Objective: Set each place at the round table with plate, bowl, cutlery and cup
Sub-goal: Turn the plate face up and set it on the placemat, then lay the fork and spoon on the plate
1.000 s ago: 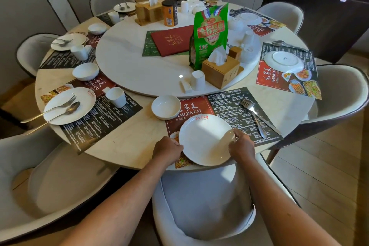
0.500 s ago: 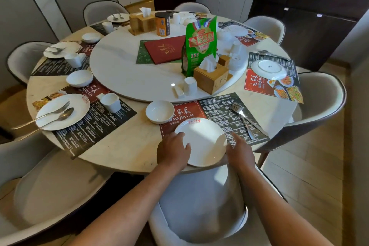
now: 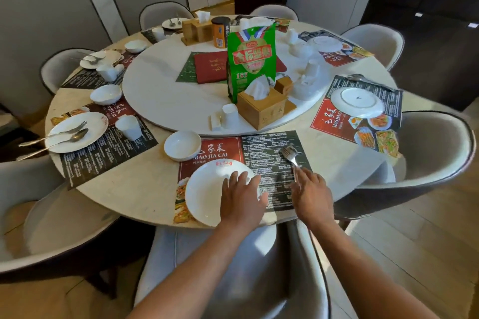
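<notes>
Resting flat on the near white plate (image 3: 207, 194), the left hand (image 3: 242, 198) has its fingers spread and straight, while the right hand (image 3: 309, 191) lies over the handle end of the fork (image 3: 290, 154).

The plate sits on the red-and-black placemat (image 3: 269, 153) at the near edge of the round worktop (image 3: 134, 189), with a white bowl (image 3: 182, 145) just beyond it on the mat's left corner. The fork lies on the mat's black half, tines pointing away from the person; the right hand's fingers are extended over its handle, and whether they pinch it cannot be told. To the left, a finished place shows a plate with fork and spoon (image 3: 75, 132), a cup (image 3: 128, 127) and a bowl (image 3: 105, 94). Another plate (image 3: 357, 102) lies on a mat at the right. A green bag (image 3: 251, 59) and a wooden tissue box (image 3: 261, 109) stand on the central turntable (image 3: 166, 96).
</notes>
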### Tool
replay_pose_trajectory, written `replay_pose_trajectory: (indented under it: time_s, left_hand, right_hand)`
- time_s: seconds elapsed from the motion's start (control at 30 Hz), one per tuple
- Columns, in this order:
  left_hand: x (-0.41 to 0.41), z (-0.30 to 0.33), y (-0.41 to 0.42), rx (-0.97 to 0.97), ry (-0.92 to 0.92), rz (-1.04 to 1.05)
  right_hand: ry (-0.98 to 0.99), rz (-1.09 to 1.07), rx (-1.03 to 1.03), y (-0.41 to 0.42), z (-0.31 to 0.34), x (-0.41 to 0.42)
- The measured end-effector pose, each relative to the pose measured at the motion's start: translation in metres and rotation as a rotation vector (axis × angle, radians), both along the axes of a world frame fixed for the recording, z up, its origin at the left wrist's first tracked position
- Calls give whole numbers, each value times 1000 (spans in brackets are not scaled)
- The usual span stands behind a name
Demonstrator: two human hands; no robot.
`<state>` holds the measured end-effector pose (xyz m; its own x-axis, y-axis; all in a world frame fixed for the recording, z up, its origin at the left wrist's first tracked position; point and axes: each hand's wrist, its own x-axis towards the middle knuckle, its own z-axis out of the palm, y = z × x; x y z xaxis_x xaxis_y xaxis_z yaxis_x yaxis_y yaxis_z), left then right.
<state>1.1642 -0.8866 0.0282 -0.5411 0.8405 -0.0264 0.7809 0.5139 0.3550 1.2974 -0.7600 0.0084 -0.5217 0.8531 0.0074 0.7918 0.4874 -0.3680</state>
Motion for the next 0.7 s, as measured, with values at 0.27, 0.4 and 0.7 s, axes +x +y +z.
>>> replay_pose_trajectory:
  time_s: [0.27,0.4,0.7]
  left_hand:
    - [33,6,31,128,71,57]
    - [36,8,43,181,124,47]
    - [66,2,78,20,155,29]
  right_hand:
    - [0,68,13,32,4,23]
    - [-30,80,39,36,6,29]
    - [-116,130,69,70,-4,50]
